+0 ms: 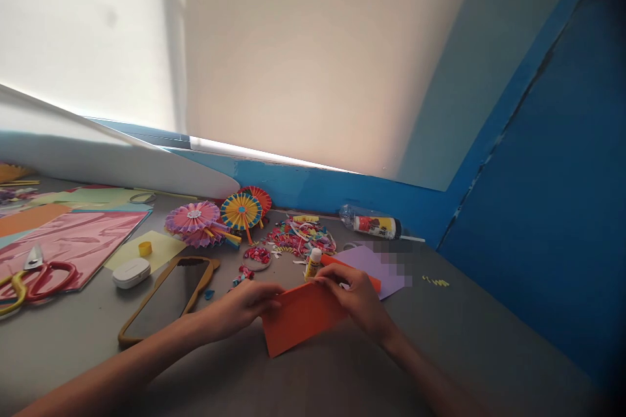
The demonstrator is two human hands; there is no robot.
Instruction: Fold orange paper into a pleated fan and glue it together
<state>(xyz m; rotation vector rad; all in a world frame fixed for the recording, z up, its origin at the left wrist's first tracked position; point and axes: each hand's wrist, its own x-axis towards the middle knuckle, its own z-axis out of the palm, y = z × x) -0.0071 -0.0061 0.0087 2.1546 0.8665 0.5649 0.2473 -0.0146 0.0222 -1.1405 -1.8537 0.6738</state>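
Note:
A sheet of orange paper (304, 319) is held up tilted above the grey table, between my two hands. My left hand (252, 305) grips its upper left edge, thumb and fingers closed on it. At the upper right edge, my right hand (353, 293) pinches the same sheet. Just behind the sheet stands a glue stick (313, 263) with a white top, its lower part hidden. Beyond my right hand lies purple paper (372, 266), with another orange piece (342, 266) over its left side.
Left of my hands lie a phone (169, 296), a white case (132, 273), a yellow cap (145, 248) and scissors (42, 277) on pink sheets (105, 234). Folded paper fans (241, 210), paper scraps (300, 234) and a plastic bottle (374, 225) sit along the wall.

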